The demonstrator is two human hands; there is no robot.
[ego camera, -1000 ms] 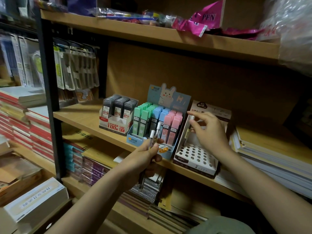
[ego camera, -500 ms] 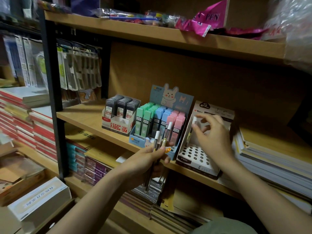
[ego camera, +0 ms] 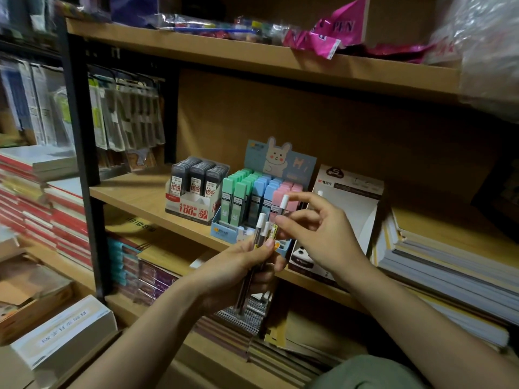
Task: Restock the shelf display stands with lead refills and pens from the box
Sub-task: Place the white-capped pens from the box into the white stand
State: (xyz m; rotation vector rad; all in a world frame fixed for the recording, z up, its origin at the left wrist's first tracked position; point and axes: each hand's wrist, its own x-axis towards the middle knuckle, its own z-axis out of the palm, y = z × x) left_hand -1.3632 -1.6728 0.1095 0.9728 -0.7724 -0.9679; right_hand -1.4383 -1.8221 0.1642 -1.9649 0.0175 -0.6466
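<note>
Hands meet in front of the middle shelf's front edge (ego camera: 157, 213), in the open air between the person and the displays. Left hand (ego camera: 241, 269) is clenched around a small bundle of pens (ego camera: 259, 240), held upright with white caps up; two white caps and one yellow-labelled barrel show above the thumb, and the lower barrels run down past the palm. Right hand (ego camera: 320, 234) sits just right of the bundle, thumb and forefinger pinching one further white-capped pen (ego camera: 284, 204), its cap standing higher than the others; the remaining fingers are spread loose.

Behind the hands, three display stands sit in a row near the shelf's front edge. Grey lead-refill stand (ego camera: 193, 203) on the left holds three columns of dark cases. Rabbit-card stand (ego camera: 252, 209) in the middle holds pastel cases in green, blue and pink columns; the exact count is partly hidden by the hands. White pen stand (ego camera: 345, 209) on the right is directly behind the right hand, its perforated tray mostly hidden.

Bare shelf surface lies left of the grey stand. Stacked paper pads (ego camera: 449, 265) crowd the right side. Upper shelf (ego camera: 252, 56) overhangs, leaving clear height above the stands.
</note>
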